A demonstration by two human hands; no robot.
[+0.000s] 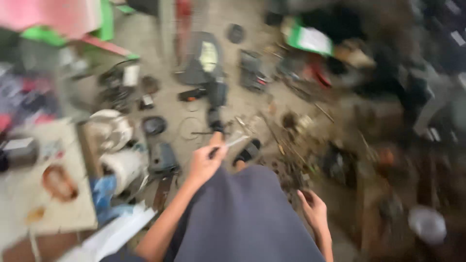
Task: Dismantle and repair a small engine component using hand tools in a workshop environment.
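Note:
The picture is blurred by motion. My left hand [206,160] is out in front of my knee, closed around a thin metal tool [232,142] with a dark handle that points to the right. My right hand [314,211] hangs low beside my grey-clad leg [242,218], fingers curled, with nothing visible in it. A black sandal [247,151] lies on the floor just beyond my left hand.
The concrete floor is littered with dark machine parts, among them a black power tool [213,97], a round black cap [154,125] and white cylinders [121,165]. A cardboard sheet [48,194] lies at left. A green-and-white box [310,39] sits at top right.

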